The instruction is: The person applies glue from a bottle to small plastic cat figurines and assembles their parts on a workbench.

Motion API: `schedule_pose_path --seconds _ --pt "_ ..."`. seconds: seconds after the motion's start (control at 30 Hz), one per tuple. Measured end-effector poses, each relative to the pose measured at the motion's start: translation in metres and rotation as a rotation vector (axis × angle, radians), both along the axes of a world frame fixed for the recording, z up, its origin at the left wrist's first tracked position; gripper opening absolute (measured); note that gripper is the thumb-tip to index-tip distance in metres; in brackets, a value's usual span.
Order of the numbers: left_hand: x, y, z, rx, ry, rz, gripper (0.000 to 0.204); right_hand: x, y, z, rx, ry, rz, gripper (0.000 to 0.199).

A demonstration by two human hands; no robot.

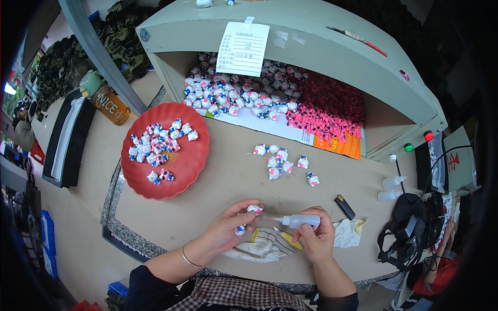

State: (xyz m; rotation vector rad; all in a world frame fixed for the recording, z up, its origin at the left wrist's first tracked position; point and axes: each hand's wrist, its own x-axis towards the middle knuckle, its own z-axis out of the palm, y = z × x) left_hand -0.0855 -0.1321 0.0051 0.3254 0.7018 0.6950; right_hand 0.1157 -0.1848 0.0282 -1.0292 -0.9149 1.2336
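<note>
Between the fingers and thumb of my left hand [224,231] is a small white figurine [254,209] with a pink bow. A second figurine [240,229], white and blue, shows lower in the same palm. My right hand [317,239] grips a translucent squeeze bottle [298,221], held level, its thin nozzle pointing left close to the upper figurine; whether it touches, I cannot tell. Below the hands lie a white glove [262,248] and a yellow-handled cutter [290,240]. Several loose figurines [280,163] sit on the table ahead.
At left, a red scalloped bowl [199,155] holds several figurines. A shelf box [306,26] at the back holds heaps of white figurines [228,96] and pink pieces [324,122]. To the right are a black lighter [344,207], a white cloth [348,233], small bottles [390,195] and another person's arm [433,269].
</note>
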Motion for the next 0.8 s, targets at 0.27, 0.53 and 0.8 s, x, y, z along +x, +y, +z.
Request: schedule_pose_path --seconds 0.27,0.53,0.8 --pt "-0.002 0.0 0.002 -0.029 0.034 -0.051 0.03 -0.004 0.0 0.0 0.001 0.032 -0.049 0.021" --pt "0.001 0.003 0.004 -0.059 0.002 0.022 0.032 -0.002 -0.001 -0.005 0.047 -0.036 -0.084 0.021" --pt "0.001 0.005 0.003 -0.046 -0.044 -0.071 0.036 -0.004 0.001 -0.011 -0.09 0.278 -0.076 0.022"
